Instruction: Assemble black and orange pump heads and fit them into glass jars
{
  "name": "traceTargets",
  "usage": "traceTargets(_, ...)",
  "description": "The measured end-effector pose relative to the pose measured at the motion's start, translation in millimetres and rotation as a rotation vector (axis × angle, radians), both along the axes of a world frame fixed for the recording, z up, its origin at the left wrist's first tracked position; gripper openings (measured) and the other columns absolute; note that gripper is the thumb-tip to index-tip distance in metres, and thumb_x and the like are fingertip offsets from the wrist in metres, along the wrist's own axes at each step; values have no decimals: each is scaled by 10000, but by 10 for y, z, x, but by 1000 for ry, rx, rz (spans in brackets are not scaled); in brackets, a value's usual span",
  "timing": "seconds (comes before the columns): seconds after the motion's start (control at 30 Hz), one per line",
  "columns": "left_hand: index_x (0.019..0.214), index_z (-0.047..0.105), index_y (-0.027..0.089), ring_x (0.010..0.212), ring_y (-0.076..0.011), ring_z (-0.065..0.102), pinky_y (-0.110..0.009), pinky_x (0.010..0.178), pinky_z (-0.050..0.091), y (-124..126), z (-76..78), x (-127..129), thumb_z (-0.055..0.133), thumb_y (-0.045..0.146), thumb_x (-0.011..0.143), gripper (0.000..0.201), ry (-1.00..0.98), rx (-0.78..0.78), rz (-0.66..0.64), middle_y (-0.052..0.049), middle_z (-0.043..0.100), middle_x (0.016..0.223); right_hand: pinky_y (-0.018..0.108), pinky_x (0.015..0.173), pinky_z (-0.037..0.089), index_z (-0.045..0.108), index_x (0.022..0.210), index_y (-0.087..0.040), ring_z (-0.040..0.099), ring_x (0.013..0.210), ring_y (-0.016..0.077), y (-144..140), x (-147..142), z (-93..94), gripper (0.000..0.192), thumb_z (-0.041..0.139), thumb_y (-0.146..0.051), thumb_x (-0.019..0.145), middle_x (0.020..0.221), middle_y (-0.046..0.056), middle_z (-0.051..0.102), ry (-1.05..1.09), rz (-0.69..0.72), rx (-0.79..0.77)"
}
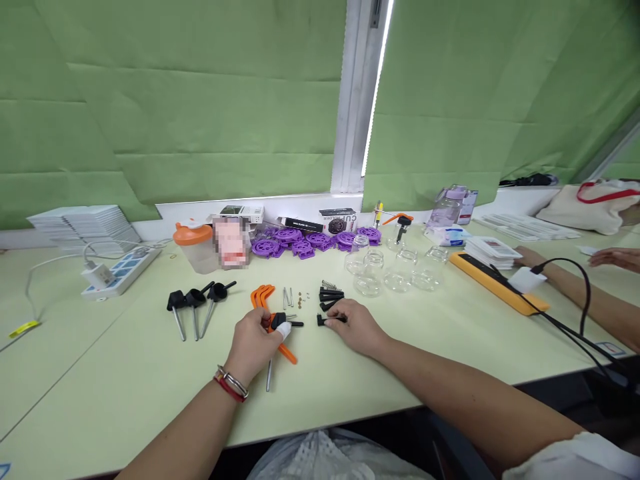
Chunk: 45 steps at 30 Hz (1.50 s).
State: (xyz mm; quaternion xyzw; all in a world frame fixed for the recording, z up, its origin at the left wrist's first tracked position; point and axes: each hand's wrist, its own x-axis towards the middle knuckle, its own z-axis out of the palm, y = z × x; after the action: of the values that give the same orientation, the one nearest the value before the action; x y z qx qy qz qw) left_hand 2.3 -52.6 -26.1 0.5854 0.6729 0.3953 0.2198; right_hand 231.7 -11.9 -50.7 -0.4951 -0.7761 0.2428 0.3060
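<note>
In the head view, we find the left hand (254, 340) grasping a black fitting (278, 323) and an orange handle (288, 354) between thumb and fingers; a metal rod (269, 377) below points toward the near edge of the tabletop (125, 387). We observe the right hand (357, 327) pinching a black lever (321, 320), its end projecting left of the fingertips.

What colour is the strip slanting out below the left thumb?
The strip at the left hand is orange; it shows best in the head view.
</note>
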Motion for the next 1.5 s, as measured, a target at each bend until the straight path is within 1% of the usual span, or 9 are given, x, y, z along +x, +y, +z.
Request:
traceTargets(0.13,669,537,207,538,-167,503,-279,506,365,18,-4,-64,707,405,600,270,55,-3,21,-16,582,636,318,820,395,709,842,-199,543,911,194,155,-4,95,191,524,-152,846,916,50,651,-88,34,77)
traceTargets(0.4,734,553,216,438,-134,433,-266,462,296,32,-67,-125,702,477,613,324,71,0,38,3,570,620,289,696,365,703,600,-206,518,805,203,497,-255,331,175,660,-53,675,769,63,618,-332,222,97)
traceTargets(0.57,754,548,220,440,-145,440,-272,461,291,29,-42,-108,682,492,632,327,140,-23,40,-7,584,635,292,664,374,624,485,-178,558,767,225,531,-425,360,245,625,51,573,693,87,638,-488,187,34)
traceTargets(0.8,756,557,223,507,-166,491,-273,476,303,26,-38,-104,696,469,614,317,126,2,37,-31,618,711,288,646,385,641,531,-177,592,753,223,689,-609,359,204,636,17,596,674,84,664,-481,135,-20)
traceTargets(0.97,790,556,221,546,-183,522,-279,490,314,38,-54,-138,661,455,656,290,182,-19,32,-35,616,717,266,659,397,704,741,-199,595,786,176,600,-426,384,150,575,-123,761,854,49,693,-347,103,4)
traceTargets(1.07,807,550,210,560,-183,536,-277,485,322,56,-49,-153,629,445,689,274,241,-20,45,-37,603,721,251,621,403,707,787,-216,589,714,151,412,-173,331,114,593,-211,787,817,16,678,-171,134,-43)
traceTargets(1.27,891,542,209,663,-178,572,-287,520,394,-3,12,-93,556,441,757,269,420,60,69,-50,599,953,289,760,428,728,909,-225,593,863,186,152,126,149,168,679,-231,749,951,34,661,-221,148,14)
traceTargets(1.37,989,549,211,769,-188,590,-303,588,438,-64,85,-6,509,380,814,247,515,136,-1,-56,582,1066,299,782,430,724,900,-207,584,897,198,160,140,121,141,646,-208,783,949,42,667,-241,136,27)
traceTargets(1.5,1077,580,208,867,-188,598,-306,704,463,-41,250,231,463,219,837,268,645,129,-342,-62,587,1086,316,820,417,716,921,-190,554,958,224,215,170,124,152,648,-184,786,952,55,684,-287,122,83)
